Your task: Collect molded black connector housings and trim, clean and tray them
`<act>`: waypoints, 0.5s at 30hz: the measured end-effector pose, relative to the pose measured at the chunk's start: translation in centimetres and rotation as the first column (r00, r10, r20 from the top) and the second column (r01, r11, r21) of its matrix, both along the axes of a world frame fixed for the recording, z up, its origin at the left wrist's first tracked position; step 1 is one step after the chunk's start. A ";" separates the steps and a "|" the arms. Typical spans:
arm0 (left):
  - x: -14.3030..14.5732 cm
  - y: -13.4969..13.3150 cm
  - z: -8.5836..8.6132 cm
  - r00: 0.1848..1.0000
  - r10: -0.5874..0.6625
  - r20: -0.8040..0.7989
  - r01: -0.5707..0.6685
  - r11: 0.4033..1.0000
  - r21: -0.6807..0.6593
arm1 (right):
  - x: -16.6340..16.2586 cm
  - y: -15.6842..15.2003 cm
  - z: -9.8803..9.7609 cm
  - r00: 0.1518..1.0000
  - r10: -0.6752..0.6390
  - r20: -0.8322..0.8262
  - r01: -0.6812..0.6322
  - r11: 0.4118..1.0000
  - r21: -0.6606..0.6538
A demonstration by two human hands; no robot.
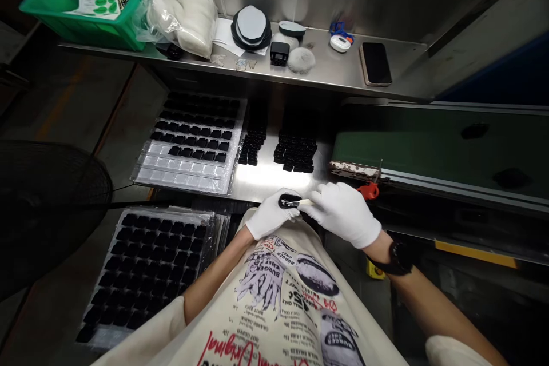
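Close to my body, my left hand point(273, 216) in a white glove is closed around a small black oval part point(288, 201). My right hand point(343, 213), gloved too, pinches a thin tool with a pale handle point(305, 202); its narrow tip touches or hovers over the black part, and its exact kind is too small to tell. Beyond the hands, several small black pieces point(295, 151) stand in rows on the steel table point(261, 176). A clear tray point(184, 174) to the left carries more such pieces, with some vacant pockets at its near side.
Another filled tray point(150, 263) lies lower left, near a fan point(47, 211). A green conveyor belt point(412, 143) runs at the right, with a red object point(369, 190) at its corner. The shelf holds a green bin point(98, 28), a phone point(376, 64) and polishing pads point(251, 26).
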State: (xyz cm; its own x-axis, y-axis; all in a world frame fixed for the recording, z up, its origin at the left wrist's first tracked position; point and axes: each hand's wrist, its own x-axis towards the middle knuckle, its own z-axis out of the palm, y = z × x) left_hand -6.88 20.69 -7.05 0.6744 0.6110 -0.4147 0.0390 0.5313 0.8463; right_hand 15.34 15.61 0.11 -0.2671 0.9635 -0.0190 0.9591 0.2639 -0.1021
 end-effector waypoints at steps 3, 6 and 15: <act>-1.1 0.8 -2.4 0.988 0.064 0.140 -0.042 0.987 -0.152 | 1.4 -0.9 -2.3 0.965 -0.211 -0.154 0.204 0.977 -0.059; -2.0 2.6 -5.9 0.986 0.139 0.092 -0.121 0.977 -0.174 | 2.9 -2.0 -9.0 0.820 -0.543 -0.181 0.460 0.813 -0.356; 3.3 9.7 -15.3 0.898 0.239 -0.369 -0.222 0.971 0.090 | 3.6 -0.9 -27.8 0.592 -0.796 0.127 0.730 0.463 -0.503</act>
State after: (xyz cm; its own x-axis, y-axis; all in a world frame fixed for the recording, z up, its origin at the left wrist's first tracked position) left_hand -3.54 30.42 -22.32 0.3127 0.7543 -0.5772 0.2386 0.5258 0.8164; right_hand 18.98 14.74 -27.65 0.5391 0.6510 -0.5344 0.7256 -0.6811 -0.0978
